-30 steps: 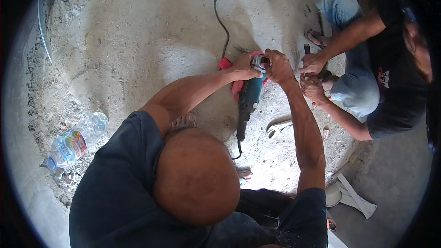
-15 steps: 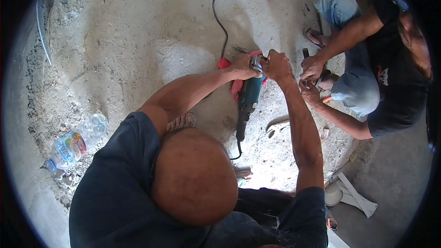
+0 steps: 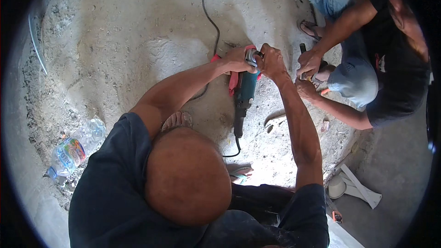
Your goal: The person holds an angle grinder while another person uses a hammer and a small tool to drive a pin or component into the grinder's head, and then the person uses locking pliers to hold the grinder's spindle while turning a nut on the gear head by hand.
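Observation:
Neither of my hands shows. Below me a person in a dark shirt, bald head toward the camera, grips the metal head of a teal-and-black power tool with left hand and right hand. The tool lies lengthwise over red material, its black cord leaving the lower end. At the right a crouching co-worker in jeans and a black shirt holds a small object I cannot make out between both hands, near a dark upright handle.
On the rough, dusty concrete floor are a plastic bottle at left, a long black cable, a thin pale strip and white plastic pieces at lower right. Sandaled feet stand beside the tool.
The whole view has shifted slightly, with the scene sitting higher and further left. The bald person's fingers have moved a little on the tool head; the co-worker's hands have shifted slightly.

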A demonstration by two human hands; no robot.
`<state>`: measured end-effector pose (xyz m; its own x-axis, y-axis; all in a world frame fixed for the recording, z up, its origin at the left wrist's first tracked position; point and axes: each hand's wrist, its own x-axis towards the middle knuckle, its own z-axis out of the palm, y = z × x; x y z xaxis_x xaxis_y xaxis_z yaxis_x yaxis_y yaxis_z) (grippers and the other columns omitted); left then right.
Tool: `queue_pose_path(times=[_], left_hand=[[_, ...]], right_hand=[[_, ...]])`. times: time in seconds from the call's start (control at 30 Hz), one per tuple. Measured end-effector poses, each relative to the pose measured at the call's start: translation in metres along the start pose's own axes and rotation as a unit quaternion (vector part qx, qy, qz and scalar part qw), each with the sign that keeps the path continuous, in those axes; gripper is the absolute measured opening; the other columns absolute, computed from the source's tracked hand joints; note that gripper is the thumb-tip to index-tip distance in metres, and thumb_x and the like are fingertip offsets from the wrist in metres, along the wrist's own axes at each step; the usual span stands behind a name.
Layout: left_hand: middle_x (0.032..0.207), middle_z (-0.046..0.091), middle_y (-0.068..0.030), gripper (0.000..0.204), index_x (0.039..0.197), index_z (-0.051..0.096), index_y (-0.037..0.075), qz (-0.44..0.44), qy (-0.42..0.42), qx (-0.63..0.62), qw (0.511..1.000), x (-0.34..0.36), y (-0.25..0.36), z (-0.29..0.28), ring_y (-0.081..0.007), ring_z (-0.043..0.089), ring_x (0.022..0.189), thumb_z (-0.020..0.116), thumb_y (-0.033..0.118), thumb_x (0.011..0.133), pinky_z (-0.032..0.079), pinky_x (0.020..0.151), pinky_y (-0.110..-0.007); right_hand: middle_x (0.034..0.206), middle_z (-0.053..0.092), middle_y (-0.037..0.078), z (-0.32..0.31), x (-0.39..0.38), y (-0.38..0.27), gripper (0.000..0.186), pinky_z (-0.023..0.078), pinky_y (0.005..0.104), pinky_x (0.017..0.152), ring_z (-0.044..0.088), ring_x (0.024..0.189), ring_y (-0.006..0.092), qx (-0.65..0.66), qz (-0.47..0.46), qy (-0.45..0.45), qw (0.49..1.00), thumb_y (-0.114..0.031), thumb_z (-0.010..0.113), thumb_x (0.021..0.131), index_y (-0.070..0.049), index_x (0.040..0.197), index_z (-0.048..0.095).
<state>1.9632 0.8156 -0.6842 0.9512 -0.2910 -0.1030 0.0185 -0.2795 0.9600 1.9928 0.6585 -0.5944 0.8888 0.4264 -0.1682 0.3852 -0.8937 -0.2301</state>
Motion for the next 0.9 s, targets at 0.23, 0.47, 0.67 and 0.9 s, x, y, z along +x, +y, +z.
queue_pose_path(times=[0.23, 0.47, 0.67, 0.9], left_hand=[[0.107, 0.071, -0.0102, 0.060, 0.120, 0.064, 0.002, -0.157, -0.023, -0.054, 0.986, 0.004, -0.008, 0.015, -0.0205, 0.067, 0.095, 0.085, 0.020, 0.066, 0.051, 0.086, -0.033], [0.113, 0.069, -0.0203, 0.074, 0.123, 0.059, -0.006, -0.092, 0.042, -0.139, 0.985, -0.004, -0.026, 0.031, -0.0290, 0.067, 0.104, 0.088, 0.027, 0.063, 0.052, 0.091, -0.036], [0.115, 0.068, -0.0202, 0.077, 0.124, 0.058, -0.004, -0.058, 0.007, -0.128, 0.990, 0.006, -0.041, 0.025, -0.0311, 0.065, 0.109, 0.088, 0.033, 0.064, 0.050, 0.094, -0.037], [0.116, 0.068, -0.0103, 0.068, 0.127, 0.056, -0.002, -0.123, 0.006, -0.087, 0.989, -0.004, -0.022, 0.016, -0.0207, 0.064, 0.106, 0.088, 0.021, 0.071, 0.047, 0.097, -0.033]], right_hand=[[0.088, 0.066, 0.026, 0.005, -0.003, 0.006, 0.027, 0.053, 0.0497, 0.078, 0.066, 0.090, 0.0451, 0.037, -0.030, 0.036, 0.998, -0.015, 0.072, 0.083, 0.003, 0.097, 0.058], [0.095, 0.066, 0.028, 0.007, -0.005, 0.003, 0.033, 0.054, 0.0499, 0.084, 0.066, 0.096, 0.0452, 0.036, -0.015, 0.025, 0.999, -0.019, 0.072, 0.085, 0.003, 0.105, 0.058], [0.086, 0.067, 0.023, 0.020, -0.019, 0.004, 0.032, 0.054, 0.0459, 0.069, 0.068, 0.077, 0.0394, 0.125, -0.017, 0.158, 0.979, -0.024, 0.071, 0.089, 0.003, 0.101, 0.057], [0.112, 0.058, 0.028, 0.096, -0.115, -0.059, 0.069, 0.044, 0.0531, 0.094, 0.057, 0.107, 0.0424, 0.195, 0.251, 0.249, 0.915, -0.042, 0.076, 0.084, 0.007, 0.125, 0.050]])
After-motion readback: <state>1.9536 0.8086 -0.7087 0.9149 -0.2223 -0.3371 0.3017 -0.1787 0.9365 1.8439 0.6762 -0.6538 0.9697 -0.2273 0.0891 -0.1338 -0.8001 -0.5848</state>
